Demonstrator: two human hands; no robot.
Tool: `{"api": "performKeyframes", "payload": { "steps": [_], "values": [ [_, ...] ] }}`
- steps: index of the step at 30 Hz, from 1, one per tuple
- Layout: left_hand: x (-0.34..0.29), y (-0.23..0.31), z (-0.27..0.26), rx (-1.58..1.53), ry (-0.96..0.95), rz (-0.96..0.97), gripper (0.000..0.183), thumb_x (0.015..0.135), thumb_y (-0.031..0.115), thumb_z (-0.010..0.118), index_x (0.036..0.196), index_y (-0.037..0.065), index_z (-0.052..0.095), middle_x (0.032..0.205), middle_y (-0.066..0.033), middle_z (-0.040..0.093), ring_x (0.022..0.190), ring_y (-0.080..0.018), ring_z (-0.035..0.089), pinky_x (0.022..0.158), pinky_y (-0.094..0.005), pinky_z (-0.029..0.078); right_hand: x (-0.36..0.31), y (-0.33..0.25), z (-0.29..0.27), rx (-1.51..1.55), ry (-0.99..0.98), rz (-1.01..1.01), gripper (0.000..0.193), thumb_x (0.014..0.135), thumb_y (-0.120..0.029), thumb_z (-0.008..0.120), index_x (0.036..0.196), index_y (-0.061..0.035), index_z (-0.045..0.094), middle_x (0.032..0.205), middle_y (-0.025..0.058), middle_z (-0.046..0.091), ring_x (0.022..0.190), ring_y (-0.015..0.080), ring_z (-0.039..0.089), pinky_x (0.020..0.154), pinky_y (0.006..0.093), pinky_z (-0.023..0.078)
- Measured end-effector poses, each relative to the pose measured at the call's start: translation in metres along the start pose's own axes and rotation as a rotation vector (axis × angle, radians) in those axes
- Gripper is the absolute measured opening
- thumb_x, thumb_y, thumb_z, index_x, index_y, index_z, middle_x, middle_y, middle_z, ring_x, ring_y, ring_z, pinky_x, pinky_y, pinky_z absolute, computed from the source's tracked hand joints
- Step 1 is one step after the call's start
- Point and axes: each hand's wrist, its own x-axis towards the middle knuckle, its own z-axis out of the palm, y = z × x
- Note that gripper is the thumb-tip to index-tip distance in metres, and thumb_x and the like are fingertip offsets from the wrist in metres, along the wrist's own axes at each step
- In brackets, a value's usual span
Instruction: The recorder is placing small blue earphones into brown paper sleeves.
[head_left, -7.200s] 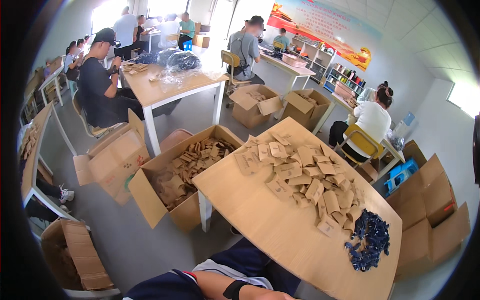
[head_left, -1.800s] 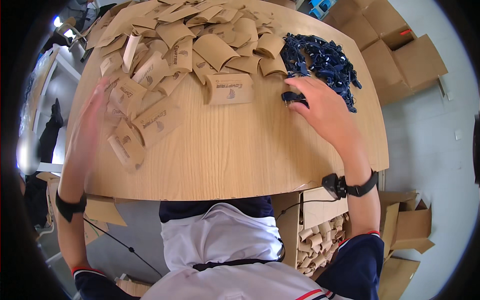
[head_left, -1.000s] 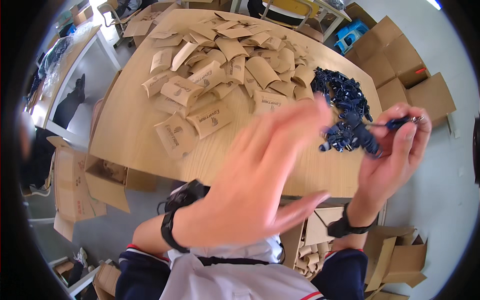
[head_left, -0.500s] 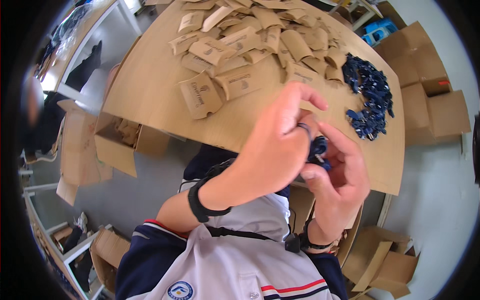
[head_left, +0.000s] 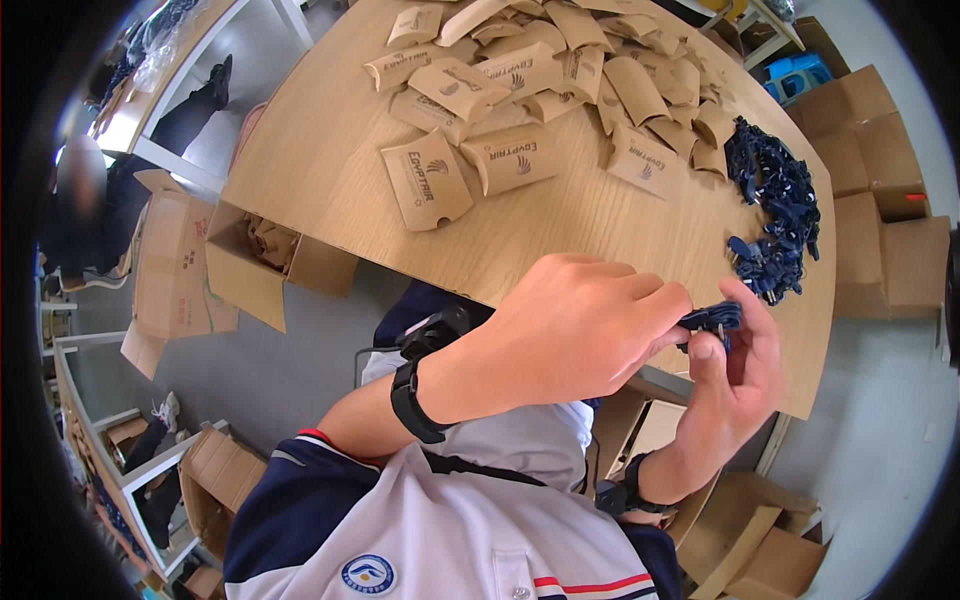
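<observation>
We see the left hand reaching across from the left, its back turned up and its thumb and forefinger closed on one end of a small dark blue bundle. The right hand faces it with the palm turned inward — its thumb and bent fingers are clamped on the same bundle, which looks like folded cord with a bit of metal showing. How the left hand's other fingers lie beneath, we cannot tell. The bundle is held up between the two hands, in front of the near right part of the wooden table.

Farther right on the tabletop we find a heap of dark blue pieces, much like the one in hand. To the left of that heap, toward the far side, many brown pillow-shaped boxes lie overlapping in a loose pile; the two nearest, side by side, lie toward the left.

We make out a black band on the left wrist and a dark device on the right one. By the table's left edge stands an open carton with brown pieces inside — and beyond the right edge, large cartons are stacked, near a blue stool.
</observation>
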Motion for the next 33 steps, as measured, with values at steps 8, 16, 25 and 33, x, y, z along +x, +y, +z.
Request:
{"api": "performKeyframes", "payload": {
  "steps": [8,16,25,33],
  "values": [
    [-0.003,-0.013,-0.006,0.311,0.030,0.121,0.021,0.077,0.020,0.072,0.089,0.007,0.063,0.064,-0.0006,0.044,0.054,-0.0151,0.051,0.048,-0.0287,0.042,0.029,0.021,-0.002,0.151,-0.262,0.318,0.031,0.085,-0.014,0.070,0.110,0.0021,0.062,0.086,-0.0004,0.057,0.066,0.0026,0.045,0.055,0.0175,0.034],
    [-0.009,-0.019,-0.016,0.242,0.179,0.057,0.021,0.082,0.020,0.069,0.099,0.006,0.068,0.067,-0.0012,0.047,0.055,-0.0174,0.050,0.048,-0.0297,0.041,0.043,0.013,0.011,0.179,-0.369,0.223,0.027,0.087,-0.013,0.069,0.109,0.0017,0.062,0.088,0.0009,0.058,0.072,0.0057,0.049,0.064,0.0198,0.039],
    [-0.034,-0.024,-0.073,-0.151,-0.090,-0.193,0.058,0.078,-0.004,0.055,0.134,0.005,0.046,0.133,-0.0169,0.049,0.128,-0.0314,0.045,0.107,-0.0381,0.035,0.058,-0.022,0.033,-0.194,-0.309,-0.710,0.019,0.083,0.003,0.066,0.101,0.0081,0.066,0.104,0.0186,0.069,0.092,0.0267,0.066,0.079,0.0308,0.052],
    [-0.047,-0.073,-0.143,0.588,-0.396,-0.221,0.054,0.067,-0.009,0.055,0.120,0.004,0.058,0.130,-0.0114,0.056,0.118,-0.0307,0.052,0.102,-0.0397,0.041,0.077,-0.038,0.027,-0.375,-0.131,-0.863,0.029,0.092,-0.001,0.062,0.118,0.0129,0.058,0.099,0.0218,0.069,0.088,0.0233,0.068,0.084,0.0328,0.054]
  ]
}}
